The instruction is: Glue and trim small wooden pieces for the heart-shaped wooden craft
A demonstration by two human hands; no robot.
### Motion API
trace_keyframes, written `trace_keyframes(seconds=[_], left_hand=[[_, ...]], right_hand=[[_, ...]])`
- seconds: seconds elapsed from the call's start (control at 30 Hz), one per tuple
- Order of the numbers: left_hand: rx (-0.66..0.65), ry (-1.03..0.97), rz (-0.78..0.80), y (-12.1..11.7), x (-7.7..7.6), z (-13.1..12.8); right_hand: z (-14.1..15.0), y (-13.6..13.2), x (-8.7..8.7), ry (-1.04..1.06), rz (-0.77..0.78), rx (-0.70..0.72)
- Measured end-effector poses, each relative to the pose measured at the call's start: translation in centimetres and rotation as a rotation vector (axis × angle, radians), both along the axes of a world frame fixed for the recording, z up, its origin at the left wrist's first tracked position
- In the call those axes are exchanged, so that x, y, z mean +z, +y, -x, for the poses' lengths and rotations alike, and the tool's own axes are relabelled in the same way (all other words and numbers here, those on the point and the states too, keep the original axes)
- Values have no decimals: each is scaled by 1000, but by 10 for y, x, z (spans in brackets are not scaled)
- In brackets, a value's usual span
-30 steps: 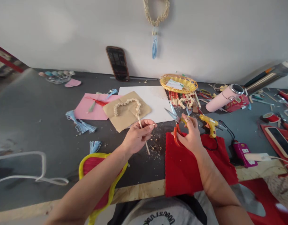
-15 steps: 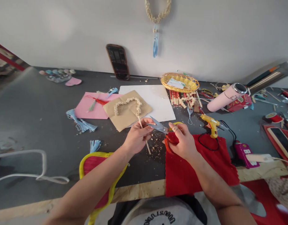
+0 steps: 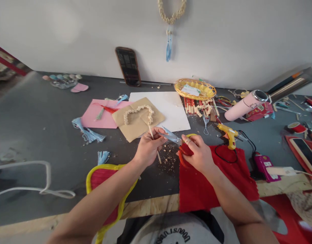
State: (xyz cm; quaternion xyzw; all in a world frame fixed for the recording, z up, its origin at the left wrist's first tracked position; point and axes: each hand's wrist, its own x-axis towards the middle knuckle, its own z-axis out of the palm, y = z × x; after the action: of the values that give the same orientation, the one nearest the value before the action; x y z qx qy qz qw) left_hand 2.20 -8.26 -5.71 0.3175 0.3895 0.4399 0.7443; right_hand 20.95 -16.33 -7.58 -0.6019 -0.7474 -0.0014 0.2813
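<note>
My left hand (image 3: 151, 145) is closed around a thin pale wooden stick (image 3: 159, 157), which slants through the fingers with its lower end pointing down to the table. My right hand (image 3: 196, 154) grips scissors (image 3: 173, 137) with red-orange handles. Their blades reach left to the fingertips of my left hand, close to the stick; whether they touch it is hidden. Beyond the hands, a curved string of small cream pieces (image 3: 138, 109) lies on a brown paper sheet (image 3: 132, 130). Small pale crumbs (image 3: 171, 158) are scattered below the blades.
Red cloth (image 3: 219, 189) covers the table's front right, with a yellow glue gun (image 3: 229, 135) and its cable at the far edge. A wicker basket (image 3: 195, 88), pink flask (image 3: 245, 105) and purple power socket (image 3: 265, 167) stand right. Blue tassels (image 3: 88, 130) lie left.
The stick's lower end has moved slightly up and left. The scissors have shifted a little, their blades now slightly blurred. Everything else stays in place.
</note>
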Motion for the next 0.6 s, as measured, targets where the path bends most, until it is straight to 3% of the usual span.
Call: trace_keyframes(seconds=[0.37,0.6], left_hand=[[-56,-9,-5,-1,0,-1],[-91,21,-24,-1,-5,0]], right_hand=[[1,1,0,10,6,-38],[1,2,4,98,74,8]])
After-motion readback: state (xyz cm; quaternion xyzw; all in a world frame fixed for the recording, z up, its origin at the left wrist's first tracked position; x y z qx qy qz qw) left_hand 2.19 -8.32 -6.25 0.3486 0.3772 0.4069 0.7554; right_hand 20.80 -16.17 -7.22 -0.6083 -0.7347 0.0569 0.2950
